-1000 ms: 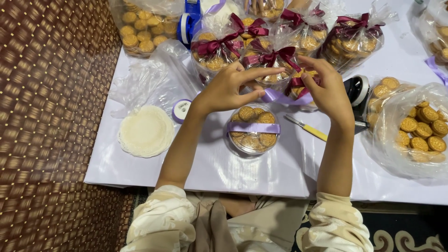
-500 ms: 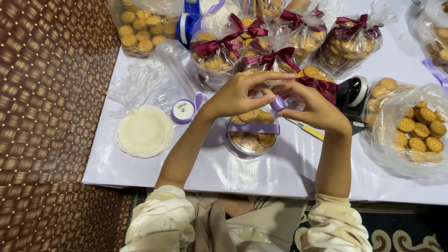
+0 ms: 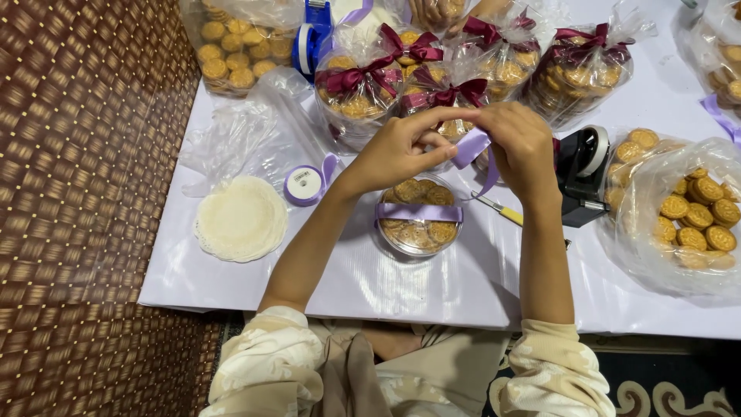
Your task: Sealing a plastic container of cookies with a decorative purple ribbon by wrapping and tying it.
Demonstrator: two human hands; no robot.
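A round clear tub of cookies (image 3: 419, 219) sits on the white table (image 3: 432, 286) with a lilac ribbon band across its lid. Just beyond it, my left hand (image 3: 403, 147) and my right hand (image 3: 519, 143) meet above the table. Both pinch a strip of lilac ribbon (image 3: 472, 148) between their fingers, and its loose end curls down toward the tub. A spool of lilac ribbon (image 3: 306, 184) lies left of my left forearm.
Several bagged cookie tubs tied with dark red bows (image 3: 432, 69) stand at the back. A black tape dispenser (image 3: 580, 176) and open bags of cookies (image 3: 691, 212) are at right. A stack of round white paper liners (image 3: 241, 218) lies at left, and a yellow-handled tool (image 3: 502, 211) rests near the tub.
My hands came together from being apart over the tub. They now hold the lilac ribbon up between them, nearer the bowed tubs.
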